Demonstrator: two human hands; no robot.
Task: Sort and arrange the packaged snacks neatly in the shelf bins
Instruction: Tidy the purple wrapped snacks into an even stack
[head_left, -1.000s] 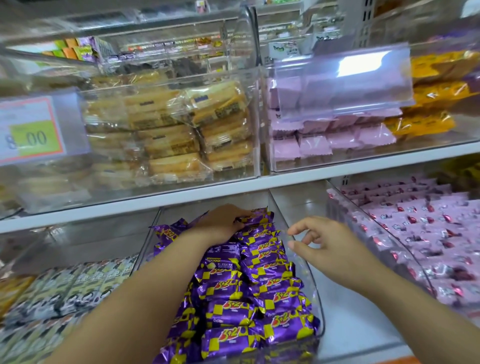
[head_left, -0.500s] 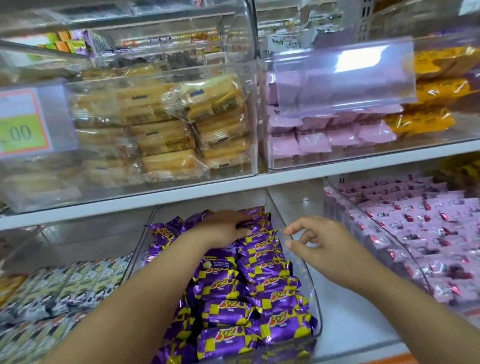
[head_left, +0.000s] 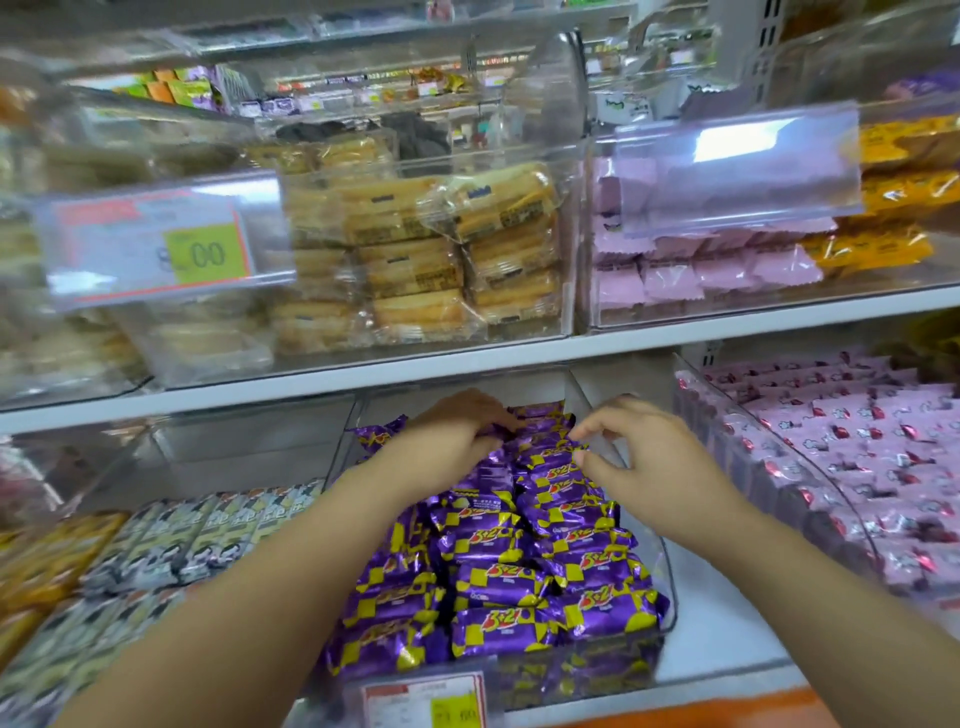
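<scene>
Filling clear bin (head_left: 666, 582): purple snack packs (head_left: 498, 584); left hand (head_left: 454, 434) grips rear pack, right hand (head_left: 647, 460) loosely curled, empty.

The purple-and-yellow snack packets (head_left: 498, 582) in the middle bin (head_left: 667, 587) carry "3+2" in orange-red script. At ten o'clock, the price tag (head_left: 156, 244) on the upper bin (head_left: 218, 358) reads "00" on a green patch, after a blurred digit, perhaps 8. At six o'clock, the second price tag (head_left: 426, 701) is too blurred to read.

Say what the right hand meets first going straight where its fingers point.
The right hand would probably meet the purple snack packs at the back of the clear bin; the left hand lies beyond. Depth is unclear.
</scene>
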